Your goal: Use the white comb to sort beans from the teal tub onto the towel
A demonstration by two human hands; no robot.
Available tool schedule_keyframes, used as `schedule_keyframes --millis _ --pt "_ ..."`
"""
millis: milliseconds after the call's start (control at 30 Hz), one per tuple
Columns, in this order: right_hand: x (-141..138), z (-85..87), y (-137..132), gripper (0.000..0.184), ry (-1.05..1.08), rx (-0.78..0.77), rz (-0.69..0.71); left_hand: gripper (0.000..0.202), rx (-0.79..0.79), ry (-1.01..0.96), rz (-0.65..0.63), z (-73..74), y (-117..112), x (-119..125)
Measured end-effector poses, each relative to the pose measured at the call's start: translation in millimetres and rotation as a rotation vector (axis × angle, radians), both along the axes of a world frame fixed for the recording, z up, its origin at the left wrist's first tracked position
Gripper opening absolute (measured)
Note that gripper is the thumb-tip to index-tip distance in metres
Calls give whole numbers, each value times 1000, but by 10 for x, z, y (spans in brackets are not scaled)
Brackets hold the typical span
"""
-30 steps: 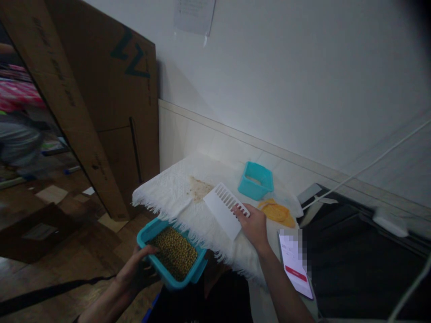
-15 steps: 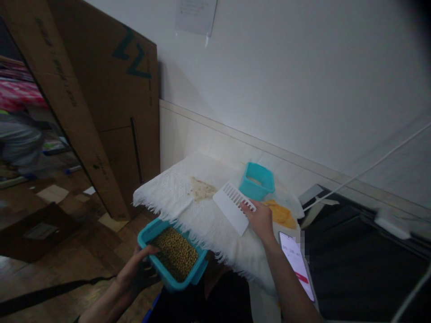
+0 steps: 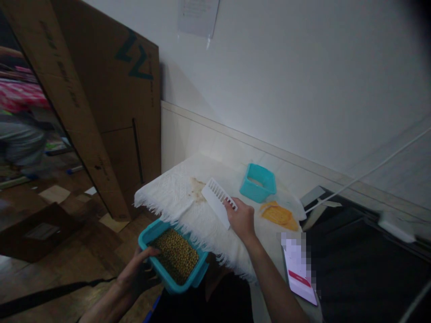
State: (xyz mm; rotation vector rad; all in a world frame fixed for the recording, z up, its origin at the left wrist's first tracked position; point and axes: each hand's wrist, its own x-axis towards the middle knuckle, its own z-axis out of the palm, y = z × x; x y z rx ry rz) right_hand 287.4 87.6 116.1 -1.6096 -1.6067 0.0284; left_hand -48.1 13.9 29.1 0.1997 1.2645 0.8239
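My left hand (image 3: 136, 273) grips the near corner of a teal plastic bin (image 3: 198, 271) full of small greenish beans (image 3: 175, 255), held below the front edge of a white fringed cloth (image 3: 168, 197). My right hand (image 3: 240, 220) is closed on a white slotted plastic scraper (image 3: 216, 199), whose blade lies tilted on the cloth over a brownish patch of spilled grains (image 3: 197, 186). A second, smaller teal bin (image 3: 257, 181) stands on the cloth at the back.
A yellow-orange rag (image 3: 279, 214) lies right of my right hand. A phone (image 3: 299, 273) with a lit screen rests at the cloth's right. Large cardboard sheets (image 3: 101, 98) lean at the left. A black surface (image 3: 370, 269) and a white cable (image 3: 367, 172) are at the right.
My right hand has swept the scraper leftward across the cloth onto the brown grain patch. The bean bin in my left hand has stayed in place.
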Motion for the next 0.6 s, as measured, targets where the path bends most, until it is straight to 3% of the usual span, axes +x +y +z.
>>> schedule_keyframes --millis 167,367,600 --pt "67 -31 -60 37 -57 42 -49 58 12 -1 -13 -63 2 -12" --pt "-52 -71 -85 33 -79 52 27 60 9 -4 2 -49 -9 -11" --pt "-185 13 -143 33 -86 76 91 62 23 -21 -6 -23 3 1"
